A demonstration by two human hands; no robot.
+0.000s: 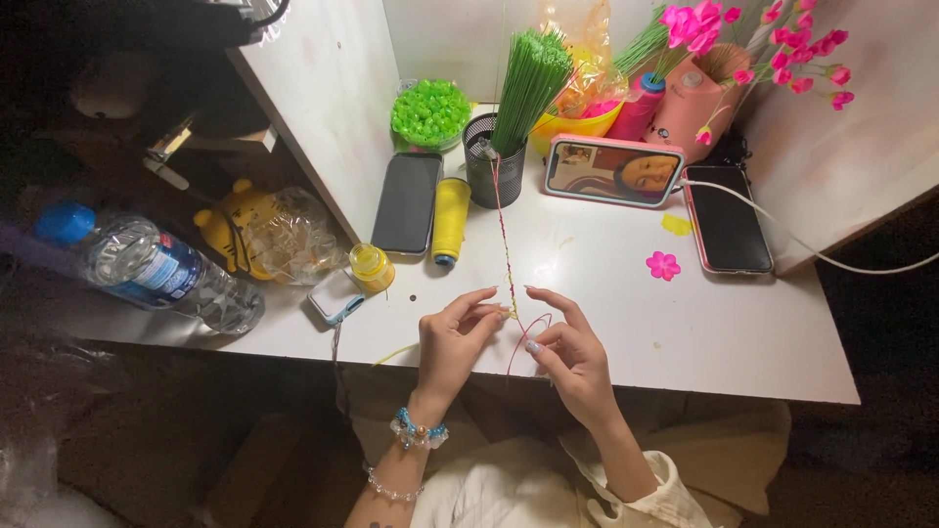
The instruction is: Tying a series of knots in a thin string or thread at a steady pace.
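Pinching one braided cord, left hand and right hand; three phones nearby.

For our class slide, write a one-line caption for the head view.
Two hands, left hand and right hand, pinch a thin braided cord above a cluttered white table.

A lit pink-cased phone screen leans mid-desk; two dark phones flank it; blue-labelled bottle lies left
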